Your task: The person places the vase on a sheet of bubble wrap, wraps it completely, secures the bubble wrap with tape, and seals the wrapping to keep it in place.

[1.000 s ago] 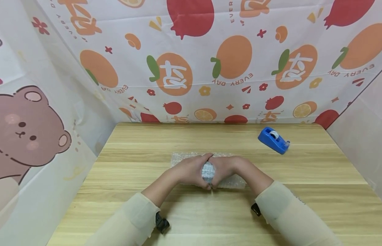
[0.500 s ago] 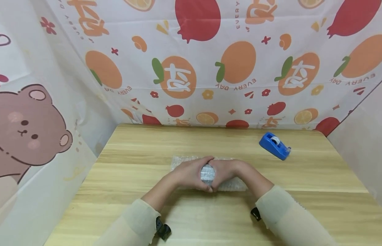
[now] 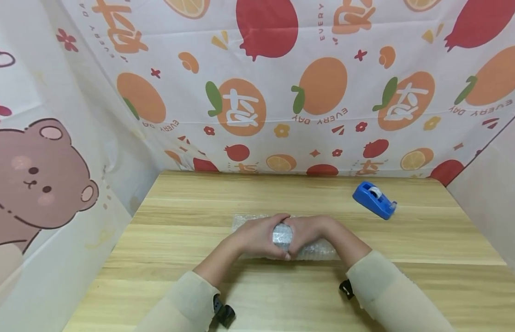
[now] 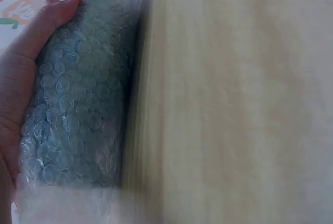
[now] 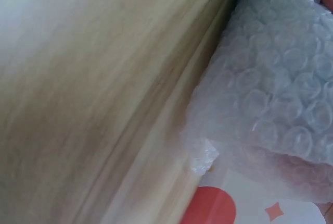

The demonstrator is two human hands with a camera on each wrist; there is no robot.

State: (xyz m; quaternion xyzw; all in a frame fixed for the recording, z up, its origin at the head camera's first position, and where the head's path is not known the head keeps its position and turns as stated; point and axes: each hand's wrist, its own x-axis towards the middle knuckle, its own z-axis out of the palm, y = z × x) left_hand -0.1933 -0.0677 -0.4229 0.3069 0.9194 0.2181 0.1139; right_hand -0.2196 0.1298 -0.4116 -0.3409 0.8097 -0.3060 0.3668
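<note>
A long bundle in clear bubble wrap (image 3: 282, 236) lies crosswise on the wooden table. Around its middle, my left hand (image 3: 257, 237) and right hand (image 3: 308, 234) grip it side by side, with their fingertips meeting at the far side and near side. Silvery wrap shows through the oval gap between them. In the left wrist view, the thumb and palm lie along the bubble wrap (image 4: 78, 99). The right wrist view shows one loose-looking end of the bubble wrap (image 5: 270, 88), with a fingertip at the upper right. Whatever is inside the wrap is hidden.
A blue tape dispenser (image 3: 374, 200) with a roll of tape stands at the back right of the wooden table (image 3: 191, 203). A fruit-print cloth (image 3: 315, 46) hangs behind the table, and a bear-print cloth (image 3: 37, 175) hangs on the left.
Both hands keep their grip around the middle of the bubble-wrapped bundle, with only slight shifts. The head view has tilted up a little, so the table and tape dispenser appear lower.
</note>
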